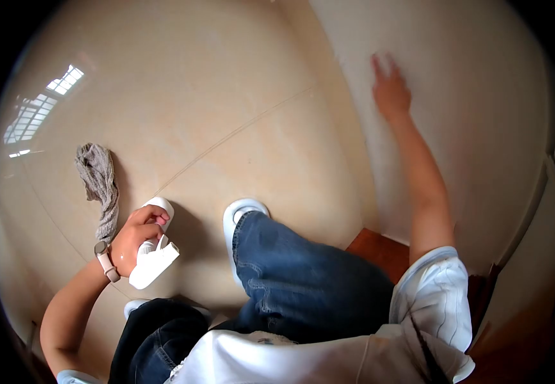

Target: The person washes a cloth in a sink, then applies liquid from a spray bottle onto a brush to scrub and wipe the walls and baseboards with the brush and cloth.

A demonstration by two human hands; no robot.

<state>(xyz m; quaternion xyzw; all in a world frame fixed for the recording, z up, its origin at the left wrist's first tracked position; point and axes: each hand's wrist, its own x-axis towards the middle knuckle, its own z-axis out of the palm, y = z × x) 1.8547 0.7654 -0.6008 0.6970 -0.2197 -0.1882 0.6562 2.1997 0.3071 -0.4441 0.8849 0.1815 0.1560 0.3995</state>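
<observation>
A white spray bottle (154,267) is gripped in my left hand (140,233), its trigger head pointing toward my body and its base away from me. My fingers wrap around its middle, and a pale-banded watch sits on that wrist. Stretched out to the far right, my right hand (391,89) lies over the white wall (482,121) with its fingers apart. It is slightly blurred, and no object shows in it. A crumpled grey cloth (98,179) rests on the floor just beyond my left hand.
Glossy beige tiles (226,77) cover the floor and meet the wall along a curved-looking edge. My white shoe (231,233) stands right of the bottle. A reddish-brown wooden piece (378,251) is at the wall's foot beside my right leg.
</observation>
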